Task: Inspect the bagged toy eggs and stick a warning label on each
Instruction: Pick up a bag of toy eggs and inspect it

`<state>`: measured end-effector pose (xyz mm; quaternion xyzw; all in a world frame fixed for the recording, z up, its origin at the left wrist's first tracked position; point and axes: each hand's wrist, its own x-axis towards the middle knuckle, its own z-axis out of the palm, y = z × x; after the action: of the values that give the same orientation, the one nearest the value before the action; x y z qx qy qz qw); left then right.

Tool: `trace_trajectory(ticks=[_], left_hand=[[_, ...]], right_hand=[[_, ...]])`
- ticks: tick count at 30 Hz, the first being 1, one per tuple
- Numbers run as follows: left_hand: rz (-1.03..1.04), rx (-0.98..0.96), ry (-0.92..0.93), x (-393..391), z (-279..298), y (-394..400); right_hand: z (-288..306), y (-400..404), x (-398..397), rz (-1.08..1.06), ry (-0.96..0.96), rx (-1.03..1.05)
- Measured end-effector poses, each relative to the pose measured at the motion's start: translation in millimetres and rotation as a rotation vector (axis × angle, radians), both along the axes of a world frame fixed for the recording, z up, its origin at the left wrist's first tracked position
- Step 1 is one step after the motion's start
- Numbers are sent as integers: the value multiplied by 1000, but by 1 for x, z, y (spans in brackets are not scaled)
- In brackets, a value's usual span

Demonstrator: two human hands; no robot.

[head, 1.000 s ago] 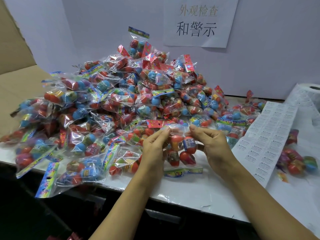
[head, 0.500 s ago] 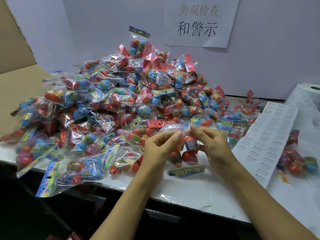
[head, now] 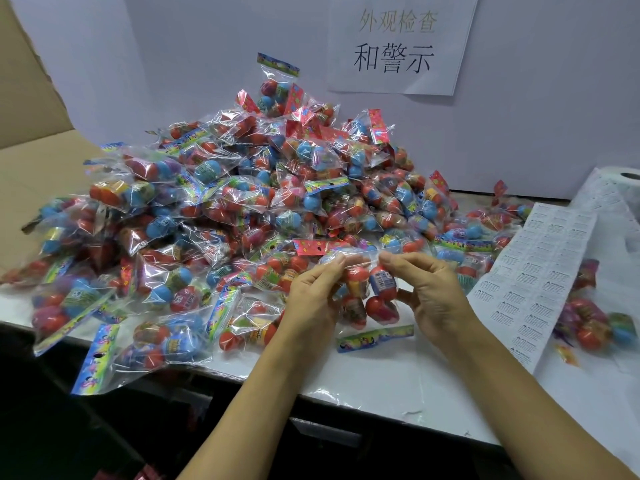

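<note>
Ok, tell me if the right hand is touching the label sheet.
Apart. The head view shows the right hand pinching the held bag, with a strip of bare table between it and the label sheet.

Both bare forearms reach up from the tabletop's near edge, the left hand (head: 313, 292) and right hand (head: 431, 292) facing each other close together, backs toward the camera, fingers curled, each pinching a top corner of one clear bag (head: 367, 296).
</note>
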<state>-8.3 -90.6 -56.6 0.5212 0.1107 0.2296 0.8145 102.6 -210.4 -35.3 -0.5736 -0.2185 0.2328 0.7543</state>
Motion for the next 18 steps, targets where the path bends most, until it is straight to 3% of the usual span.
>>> trace_trajectory(ticks=[8,13,15,18], left_hand=[[-16,-110,1,7,-4,5],[65,-27,-5,11,-8,2],[143,2,-14,10,-10,2],[254,0,-34,7,-12,3]], right_hand=[[-4,0,5,-70,37,31],[-9,3,7,-103,42,24],[-13,1,9,-200,-62,-35],[-19,-2,8,-389,-461,-118]])
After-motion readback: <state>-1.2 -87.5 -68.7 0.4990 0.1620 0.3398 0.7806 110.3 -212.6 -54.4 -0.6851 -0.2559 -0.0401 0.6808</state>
